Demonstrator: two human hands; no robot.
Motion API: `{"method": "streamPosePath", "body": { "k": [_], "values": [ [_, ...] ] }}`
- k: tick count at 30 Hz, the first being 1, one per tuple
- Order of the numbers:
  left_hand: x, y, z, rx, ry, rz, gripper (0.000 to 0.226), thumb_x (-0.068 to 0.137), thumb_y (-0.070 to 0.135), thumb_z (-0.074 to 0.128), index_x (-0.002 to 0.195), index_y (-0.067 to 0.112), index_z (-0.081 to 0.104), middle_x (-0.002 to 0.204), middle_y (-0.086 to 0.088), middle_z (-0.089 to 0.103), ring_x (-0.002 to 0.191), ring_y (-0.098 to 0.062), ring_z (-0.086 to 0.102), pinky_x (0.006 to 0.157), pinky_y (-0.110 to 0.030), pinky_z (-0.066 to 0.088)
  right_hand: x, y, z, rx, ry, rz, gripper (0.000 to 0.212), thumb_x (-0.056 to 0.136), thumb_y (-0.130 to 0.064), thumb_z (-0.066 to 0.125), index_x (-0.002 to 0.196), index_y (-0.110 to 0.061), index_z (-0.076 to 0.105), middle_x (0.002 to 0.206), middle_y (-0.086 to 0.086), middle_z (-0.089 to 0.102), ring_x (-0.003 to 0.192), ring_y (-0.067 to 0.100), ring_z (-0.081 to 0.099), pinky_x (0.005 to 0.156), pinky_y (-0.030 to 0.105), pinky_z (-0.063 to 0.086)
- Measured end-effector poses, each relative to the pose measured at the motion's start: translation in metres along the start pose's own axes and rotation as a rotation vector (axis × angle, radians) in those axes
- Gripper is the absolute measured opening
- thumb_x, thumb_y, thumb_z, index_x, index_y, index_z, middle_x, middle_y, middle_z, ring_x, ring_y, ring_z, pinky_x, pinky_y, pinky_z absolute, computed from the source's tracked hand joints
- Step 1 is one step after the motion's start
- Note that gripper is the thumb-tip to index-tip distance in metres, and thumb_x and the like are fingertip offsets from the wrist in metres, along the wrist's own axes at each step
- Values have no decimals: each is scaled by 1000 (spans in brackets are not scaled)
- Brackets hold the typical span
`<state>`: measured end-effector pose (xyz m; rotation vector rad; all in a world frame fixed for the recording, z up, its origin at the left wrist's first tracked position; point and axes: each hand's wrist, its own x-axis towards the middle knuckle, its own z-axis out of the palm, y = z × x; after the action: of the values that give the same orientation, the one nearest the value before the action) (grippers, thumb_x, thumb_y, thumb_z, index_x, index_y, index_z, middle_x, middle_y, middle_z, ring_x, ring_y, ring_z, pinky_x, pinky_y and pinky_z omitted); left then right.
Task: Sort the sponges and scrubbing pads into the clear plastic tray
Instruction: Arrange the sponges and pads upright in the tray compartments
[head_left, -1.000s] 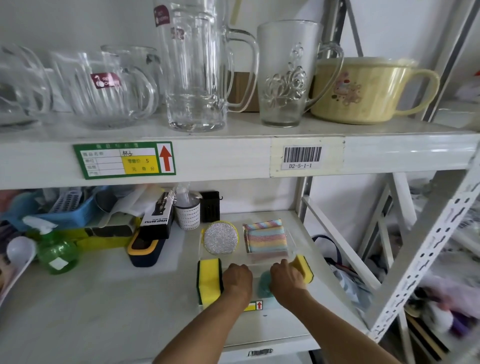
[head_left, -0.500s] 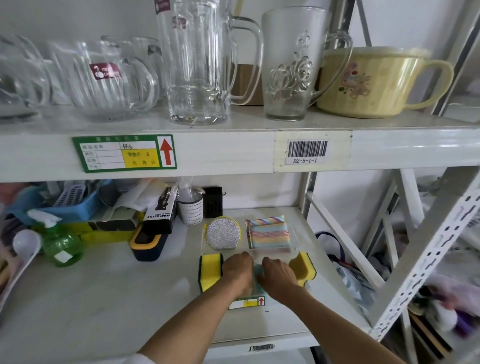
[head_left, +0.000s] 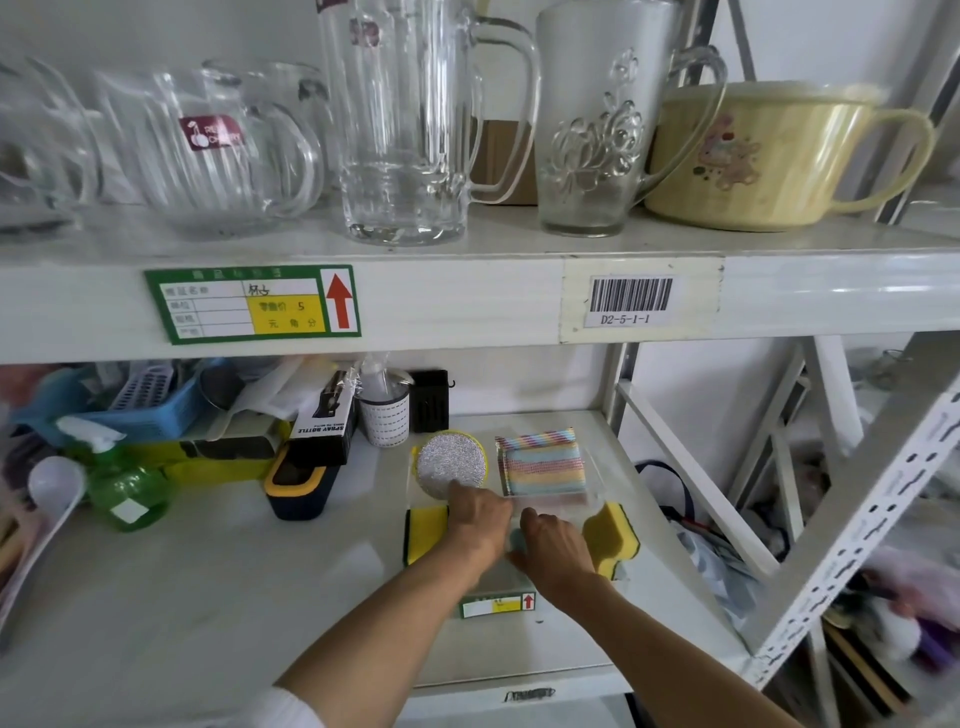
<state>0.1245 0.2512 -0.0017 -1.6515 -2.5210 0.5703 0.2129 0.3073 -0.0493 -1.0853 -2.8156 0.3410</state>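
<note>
The clear plastic tray (head_left: 596, 498) lies on the lower shelf. A round silver scrubbing pad (head_left: 449, 461) sits at its back left and a rainbow-striped sponge cloth (head_left: 543, 462) at its back right. One yellow sponge (head_left: 423, 535) lies at the tray's front left, left of my left hand (head_left: 475, 517). Another yellow sponge (head_left: 610, 538) lies tilted at the front right. My left hand's fingertips touch the silver pad's near edge. My right hand (head_left: 556, 551) lies over a teal pad (head_left: 516, 540), of which only a sliver shows between my hands.
A black-and-yellow holder (head_left: 301, 488), a spray-bottle box (head_left: 324, 418), a white cup (head_left: 384, 418) and a green spray bottle (head_left: 127, 491) stand left of the tray. Glass mugs (head_left: 405, 130) and a yellow bowl (head_left: 763, 156) fill the upper shelf. A white upright (head_left: 852, 530) slants at right.
Both hands have moved farther back over the tray. The left hand went from the front sponge to the silver pad's edge, and the right hand slid left onto the teal pad.
</note>
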Motion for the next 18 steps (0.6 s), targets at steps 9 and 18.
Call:
{"method": "streamPosePath", "body": {
  "k": [9, 18],
  "values": [
    [4, -7, 15, 39, 64, -4, 23, 89, 12, 55, 110, 13, 64, 118, -12, 65, 116, -31, 53, 103, -44, 36, 0, 0, 2, -34, -16, -3, 34, 92, -33, 58, 116, -9, 50, 109, 13, 66, 98, 29, 63, 81, 37, 51],
    [3, -12, 14, -58, 135, -30, 24, 85, 8, 61, 109, 9, 64, 118, -13, 61, 113, -31, 54, 97, -43, 38, -4, 2, 0, 7, -16, 16, 40, 91, -38, 60, 118, -11, 47, 113, 12, 64, 102, 28, 62, 83, 36, 51]
  ]
}}
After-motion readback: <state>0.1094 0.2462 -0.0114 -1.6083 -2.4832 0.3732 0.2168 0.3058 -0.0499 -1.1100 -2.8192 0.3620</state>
